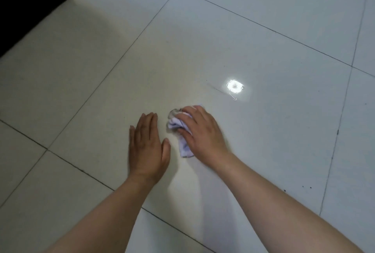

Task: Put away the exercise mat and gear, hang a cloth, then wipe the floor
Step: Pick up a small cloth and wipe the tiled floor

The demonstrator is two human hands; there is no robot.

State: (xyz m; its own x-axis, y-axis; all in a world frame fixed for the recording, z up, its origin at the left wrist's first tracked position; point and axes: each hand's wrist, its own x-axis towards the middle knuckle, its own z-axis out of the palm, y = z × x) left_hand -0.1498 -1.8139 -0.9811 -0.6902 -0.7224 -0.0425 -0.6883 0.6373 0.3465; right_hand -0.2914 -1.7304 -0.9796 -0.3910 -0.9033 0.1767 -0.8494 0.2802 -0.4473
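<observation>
Two hands on tiled floor.

Crumpled white cloth lies on glossy pale tiled floor.

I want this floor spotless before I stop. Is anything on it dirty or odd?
Yes. A grey clump, apparently dust or lint, sits at the cloth under the right hand. Dark specks dot the tiled floor lower right. The bright spot is only a light's reflection. The left hand rests flat.
</observation>
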